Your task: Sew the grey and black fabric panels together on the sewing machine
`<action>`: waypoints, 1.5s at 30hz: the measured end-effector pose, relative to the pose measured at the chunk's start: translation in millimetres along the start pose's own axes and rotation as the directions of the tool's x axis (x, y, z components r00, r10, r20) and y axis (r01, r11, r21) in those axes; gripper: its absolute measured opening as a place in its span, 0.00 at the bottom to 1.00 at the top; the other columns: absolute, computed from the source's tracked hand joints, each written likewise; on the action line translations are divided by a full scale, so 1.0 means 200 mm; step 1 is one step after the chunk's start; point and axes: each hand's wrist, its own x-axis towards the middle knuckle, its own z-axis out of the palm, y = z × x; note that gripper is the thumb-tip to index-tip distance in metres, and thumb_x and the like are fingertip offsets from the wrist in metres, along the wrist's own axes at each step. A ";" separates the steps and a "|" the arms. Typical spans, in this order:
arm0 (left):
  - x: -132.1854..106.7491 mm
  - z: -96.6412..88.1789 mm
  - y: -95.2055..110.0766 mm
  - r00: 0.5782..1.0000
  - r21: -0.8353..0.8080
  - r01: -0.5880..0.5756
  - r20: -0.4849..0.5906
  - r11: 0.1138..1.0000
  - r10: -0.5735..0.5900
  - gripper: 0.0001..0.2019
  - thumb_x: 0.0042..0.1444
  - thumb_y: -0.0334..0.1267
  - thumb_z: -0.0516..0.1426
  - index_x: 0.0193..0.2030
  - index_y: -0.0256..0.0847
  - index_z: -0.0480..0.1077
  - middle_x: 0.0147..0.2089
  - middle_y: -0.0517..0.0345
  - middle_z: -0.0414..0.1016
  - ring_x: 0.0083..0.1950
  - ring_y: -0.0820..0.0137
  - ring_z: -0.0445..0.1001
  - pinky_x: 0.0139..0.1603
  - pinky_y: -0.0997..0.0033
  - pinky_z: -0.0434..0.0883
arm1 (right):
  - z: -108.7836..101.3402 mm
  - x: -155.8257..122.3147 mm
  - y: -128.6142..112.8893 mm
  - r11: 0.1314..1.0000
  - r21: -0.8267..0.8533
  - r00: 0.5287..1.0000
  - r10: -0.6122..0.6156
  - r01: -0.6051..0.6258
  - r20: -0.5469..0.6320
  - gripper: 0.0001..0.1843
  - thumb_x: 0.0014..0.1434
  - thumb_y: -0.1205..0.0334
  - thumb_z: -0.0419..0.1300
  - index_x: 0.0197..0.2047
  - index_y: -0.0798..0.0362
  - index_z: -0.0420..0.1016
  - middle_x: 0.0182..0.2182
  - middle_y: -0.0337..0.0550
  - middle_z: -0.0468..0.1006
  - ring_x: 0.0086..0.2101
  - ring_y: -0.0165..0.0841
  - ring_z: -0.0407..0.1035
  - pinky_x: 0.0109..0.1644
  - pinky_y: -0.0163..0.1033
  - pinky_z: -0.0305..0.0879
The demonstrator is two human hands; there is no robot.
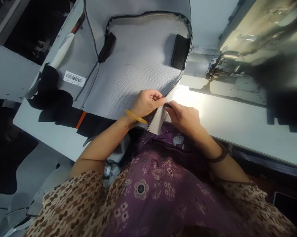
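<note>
Well left of the left hand (146, 103), a white barcode label (74, 78) sits on the darker grey part of a large fabric cover (136, 65), its digits too small to read, with a loose black fabric piece (48, 92) at the cover's edge just beyond it. The cover lies on a white work table (237, 131) ahead of both hands and reaches them. Its centre is a pale grey mesh panel edged in black binding (148, 14), with a black strip (107, 47) ahead of the left hand and another (180, 52) ahead of the right. A faint rounded outline shows on the mesh above the left hand. The left hand, a yellow bangle (136, 116) on its wrist, curls its fingers and pinches the cover's edge. Just beside it, the right hand (184, 118) keeps its fingers pressed together, pinching a dark edge at the fingertips (168, 106), with a beige fabric flap (157, 120) hanging between the hands. A dark bracelet (218, 156) circles the right wrist. Ahead and to the right of the right hand stands a sewing machine (227, 65), its metal presser-foot area (213, 68) well apart from the hand.
</note>
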 end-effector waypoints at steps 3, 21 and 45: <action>0.01 0.01 0.01 1.000 0.013 -0.005 0.000 1.000 0.005 0.08 0.47 0.38 0.58 0.26 0.33 0.71 0.22 0.62 0.67 0.23 0.80 0.61 0.24 0.80 0.59 | -0.01 -0.01 0.02 1.000 -0.016 1.000 0.000 0.000 -0.019 0.22 0.64 0.47 0.40 0.46 0.49 0.69 0.31 0.42 0.75 0.25 0.31 0.61 0.27 0.36 0.39; 0.01 0.01 -0.02 0.996 -0.200 0.085 0.048 0.976 -0.077 0.07 0.47 0.37 0.57 0.27 0.33 0.70 0.21 0.62 0.67 0.21 0.80 0.63 0.21 0.81 0.59 | -0.04 0.02 0.02 0.998 -0.060 0.998 0.023 -0.027 -0.066 0.22 0.65 0.47 0.41 0.44 0.50 0.69 0.30 0.42 0.76 0.24 0.30 0.62 0.26 0.35 0.37; 0.01 0.01 -0.03 0.994 -0.217 0.102 0.057 0.971 -0.091 0.07 0.46 0.36 0.57 0.26 0.33 0.70 0.19 0.63 0.66 0.20 0.80 0.62 0.20 0.81 0.58 | -0.03 0.01 0.01 0.991 -0.124 0.996 0.032 -0.041 -0.079 0.22 0.65 0.47 0.39 0.46 0.49 0.68 0.34 0.42 0.75 0.22 0.28 0.57 0.26 0.36 0.36</action>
